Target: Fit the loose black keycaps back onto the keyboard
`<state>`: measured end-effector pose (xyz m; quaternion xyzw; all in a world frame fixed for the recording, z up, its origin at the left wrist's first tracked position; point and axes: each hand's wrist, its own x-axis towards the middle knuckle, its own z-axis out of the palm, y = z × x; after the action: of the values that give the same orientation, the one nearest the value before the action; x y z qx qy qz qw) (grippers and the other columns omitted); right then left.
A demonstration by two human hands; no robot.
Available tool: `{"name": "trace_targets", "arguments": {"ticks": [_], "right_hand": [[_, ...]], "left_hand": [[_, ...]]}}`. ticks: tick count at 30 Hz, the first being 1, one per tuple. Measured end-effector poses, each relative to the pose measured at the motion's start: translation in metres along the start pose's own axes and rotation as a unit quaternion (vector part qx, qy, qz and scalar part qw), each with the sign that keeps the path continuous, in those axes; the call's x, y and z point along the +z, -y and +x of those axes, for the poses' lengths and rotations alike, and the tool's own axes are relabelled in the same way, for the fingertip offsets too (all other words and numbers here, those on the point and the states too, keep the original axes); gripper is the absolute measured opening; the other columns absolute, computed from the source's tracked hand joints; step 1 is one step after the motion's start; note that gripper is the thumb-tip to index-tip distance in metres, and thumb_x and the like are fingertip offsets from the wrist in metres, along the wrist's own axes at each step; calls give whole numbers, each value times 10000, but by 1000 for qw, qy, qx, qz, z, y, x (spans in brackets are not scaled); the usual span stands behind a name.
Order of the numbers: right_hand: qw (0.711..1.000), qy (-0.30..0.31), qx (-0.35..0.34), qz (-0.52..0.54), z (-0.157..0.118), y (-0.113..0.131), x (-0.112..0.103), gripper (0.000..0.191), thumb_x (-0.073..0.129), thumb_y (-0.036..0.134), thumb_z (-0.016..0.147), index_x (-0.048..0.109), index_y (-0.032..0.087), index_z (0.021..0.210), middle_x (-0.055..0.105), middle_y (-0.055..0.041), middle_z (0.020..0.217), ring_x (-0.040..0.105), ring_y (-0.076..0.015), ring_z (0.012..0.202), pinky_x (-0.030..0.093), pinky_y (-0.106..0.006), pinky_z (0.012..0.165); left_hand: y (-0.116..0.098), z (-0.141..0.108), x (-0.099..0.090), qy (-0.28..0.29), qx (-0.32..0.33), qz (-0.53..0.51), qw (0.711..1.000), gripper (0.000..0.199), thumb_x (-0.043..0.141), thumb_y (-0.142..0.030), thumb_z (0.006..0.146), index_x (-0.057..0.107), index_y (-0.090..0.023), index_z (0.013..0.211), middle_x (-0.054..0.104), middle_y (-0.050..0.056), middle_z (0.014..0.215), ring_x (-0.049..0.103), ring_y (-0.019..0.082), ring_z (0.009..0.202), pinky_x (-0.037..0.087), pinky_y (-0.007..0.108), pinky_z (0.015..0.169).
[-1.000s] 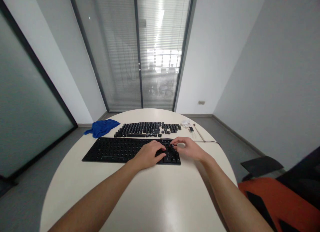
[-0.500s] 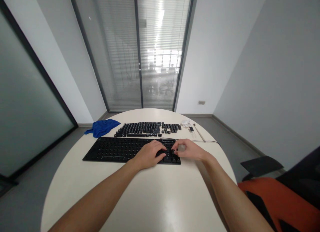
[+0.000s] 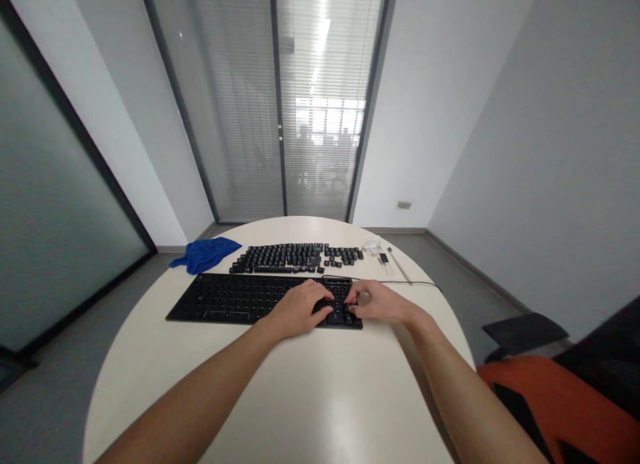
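A black keyboard base (image 3: 220, 297), its key positions largely bare of caps, lies across the table in front of me. My left hand (image 3: 297, 309) rests on its right part, fingers stretched out and thumb apart from the index finger. At the number pad on the right end, my right hand (image 3: 381, 303) pinches a small black keycap down against the base; the fingertips mostly hide it. Loose black keycaps (image 3: 280, 256) are laid out in rows just behind the base, in a keyboard-like pattern.
A blue cloth (image 3: 206, 254) lies at the back left of the round white table (image 3: 300, 397). At the back right are a thin stick-like brush (image 3: 400, 265), a small black-ended tool (image 3: 384, 258) and crumpled white material (image 3: 371, 248). A cable runs rightward. An orange chair (image 3: 560, 404) stands right.
My right hand's fingertips have moved slightly down onto the number pad, and the keycap between them shows less. The left hand stays where it was.
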<state>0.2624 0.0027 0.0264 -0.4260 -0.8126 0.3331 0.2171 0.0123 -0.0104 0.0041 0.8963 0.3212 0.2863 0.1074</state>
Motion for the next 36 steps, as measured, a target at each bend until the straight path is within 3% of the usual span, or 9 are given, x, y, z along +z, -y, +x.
{"name": "trace_targets", "arguments": {"ticks": [10,17,27,36], "right_hand": [[999,2,3,-32,1,-1,3,136,672,176,655,716,182,784,712,-16,794,617,-175,733,479,-256,654],[1000,3,12,-26,0,4,0,129,666,267,735,744,169,766,702,-27,740,600,-177,709,467,-266,638],[997,41,29,61,1,0,-2,226,636,336,815,778,163,843,752,-47,818,649,-193,769,504,-304,747],[993,33,35,111,3,-9,1,201,718,354,747,718,153,751,721,-39,743,635,-179,712,495,-288,694]], "left_hand": [[-1,0,0,0,-1,6,1000,171,625,-268,923,651,-213,1083,691,67,1063,598,239,1041,492,370,938],[-7,0,-5,18,25,27,999,236,585,-272,938,642,-201,1156,679,80,1090,582,247,1057,478,384,959],[-8,-2,-7,51,83,46,994,315,582,-322,946,655,-268,1248,649,66,1153,582,234,1049,463,373,942],[-10,-2,-8,66,101,84,989,329,606,-349,934,653,-281,1252,638,55,1172,587,227,1030,455,374,925]]}}
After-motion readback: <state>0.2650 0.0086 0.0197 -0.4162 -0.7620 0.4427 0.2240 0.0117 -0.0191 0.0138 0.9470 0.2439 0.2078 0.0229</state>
